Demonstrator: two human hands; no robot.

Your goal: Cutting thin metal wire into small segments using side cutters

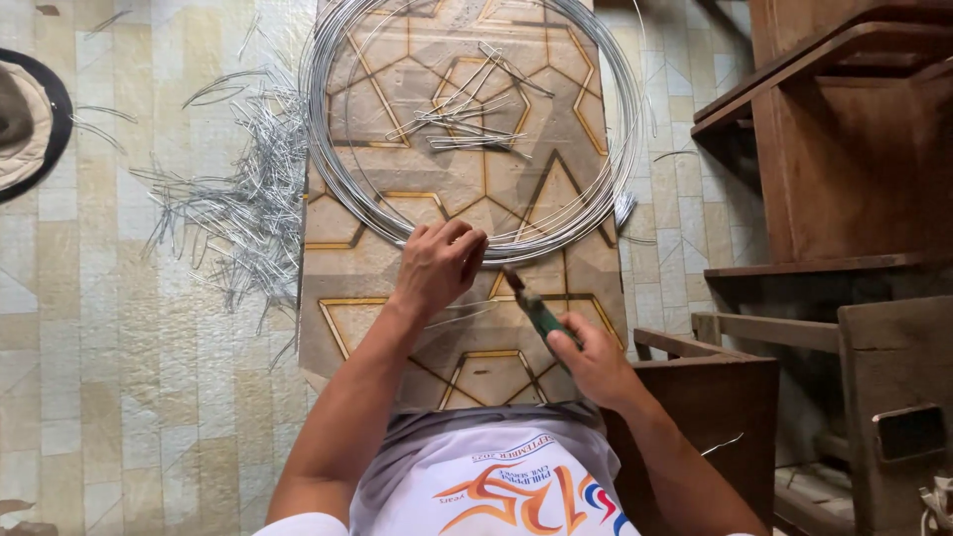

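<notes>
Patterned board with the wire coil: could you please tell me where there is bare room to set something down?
Free: inside the wire coil around the few cut pieces. Crowded: floor left of the board, under scattered wire offcuts, and the near edge, under both hands.

From here I cannot see the jaws of the green-handled pliers (536, 310), whose tip blurs near the big coil of silver wire (475, 129), itself cut off by the top edge. My left hand (438, 264) hides whatever wire its curled fingers pinch. The round dark-rimmed object (30, 124) runs off the left edge.
</notes>
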